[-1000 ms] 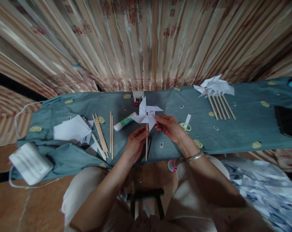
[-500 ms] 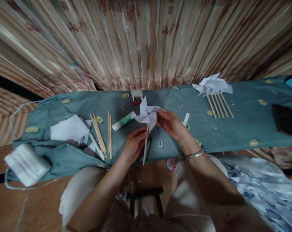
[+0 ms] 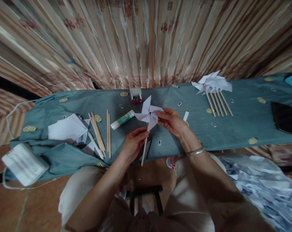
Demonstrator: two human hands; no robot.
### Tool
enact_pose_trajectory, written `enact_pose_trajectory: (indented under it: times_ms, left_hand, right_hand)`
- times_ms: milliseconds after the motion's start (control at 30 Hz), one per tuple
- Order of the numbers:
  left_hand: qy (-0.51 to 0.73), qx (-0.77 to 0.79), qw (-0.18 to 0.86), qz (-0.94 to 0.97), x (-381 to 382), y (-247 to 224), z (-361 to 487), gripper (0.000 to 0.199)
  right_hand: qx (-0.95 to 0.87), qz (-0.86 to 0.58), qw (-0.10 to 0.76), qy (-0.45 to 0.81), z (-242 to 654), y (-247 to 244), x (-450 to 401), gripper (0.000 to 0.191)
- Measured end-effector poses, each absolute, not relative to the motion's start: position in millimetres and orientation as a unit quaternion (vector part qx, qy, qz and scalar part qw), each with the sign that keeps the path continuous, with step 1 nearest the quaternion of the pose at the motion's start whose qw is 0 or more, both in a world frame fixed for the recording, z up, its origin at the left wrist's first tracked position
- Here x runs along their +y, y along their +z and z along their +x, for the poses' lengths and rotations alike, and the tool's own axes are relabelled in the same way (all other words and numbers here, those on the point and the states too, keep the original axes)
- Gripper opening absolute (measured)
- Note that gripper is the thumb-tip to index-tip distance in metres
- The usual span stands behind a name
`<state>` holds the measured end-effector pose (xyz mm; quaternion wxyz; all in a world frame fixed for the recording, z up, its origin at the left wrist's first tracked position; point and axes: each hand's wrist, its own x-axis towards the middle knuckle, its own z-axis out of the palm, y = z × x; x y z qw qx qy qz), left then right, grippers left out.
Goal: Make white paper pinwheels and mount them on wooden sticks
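A white paper pinwheel (image 3: 147, 111) with a shiny pin at its centre stands on a wooden stick (image 3: 144, 151), held over the near part of the table. My left hand (image 3: 135, 143) is closed, pinching the stick just below the paper blades. At the pinwheel's right side my right hand (image 3: 171, 121) has a blade between thumb and fingers; its other fingertips are partly behind the paper. Beyond the pinwheel sits a small open red box (image 3: 136, 98) of metal pins. A green and white glue stick (image 3: 123, 119) lies to its left.
Loose wooden sticks (image 3: 97, 133), a white pen-like stick (image 3: 95, 145) and white paper sheets (image 3: 67, 129) lie at left, near a white box (image 3: 26, 164). Several pinwheels (image 3: 215, 83) lie at the back right, a dark phone (image 3: 285, 118) farther right. A paper strip (image 3: 186, 116) rests right of my hand.
My right thumb has come forward onto the pinwheel's right blade, and that hand has closed in slightly. The pinwheel has turned and tilted a little; my left hand keeps its grip.
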<state>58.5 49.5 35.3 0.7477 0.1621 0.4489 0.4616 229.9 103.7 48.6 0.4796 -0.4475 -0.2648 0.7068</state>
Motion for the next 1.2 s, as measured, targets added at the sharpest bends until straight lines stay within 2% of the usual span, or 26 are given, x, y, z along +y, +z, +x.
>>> enact_pose_trajectory:
  times_ms: [567,1067,1200]
  left_hand:
    - [0.463,0.447,0.744,0.179,50,35,56,0.035]
    - [0.460,0.457,0.737,0.188,49,34,55,0.036]
    - [0.458,0.463,0.736,0.183,48,33,55,0.038]
  right_hand:
    - [-0.303,-0.454,0.469,0.695,222,48,100,0.031]
    - [-0.354,-0.458,0.457,0.675,221,43,99,0.044]
    - [-0.372,-0.452,0.454,0.671,228,46,99,0.038]
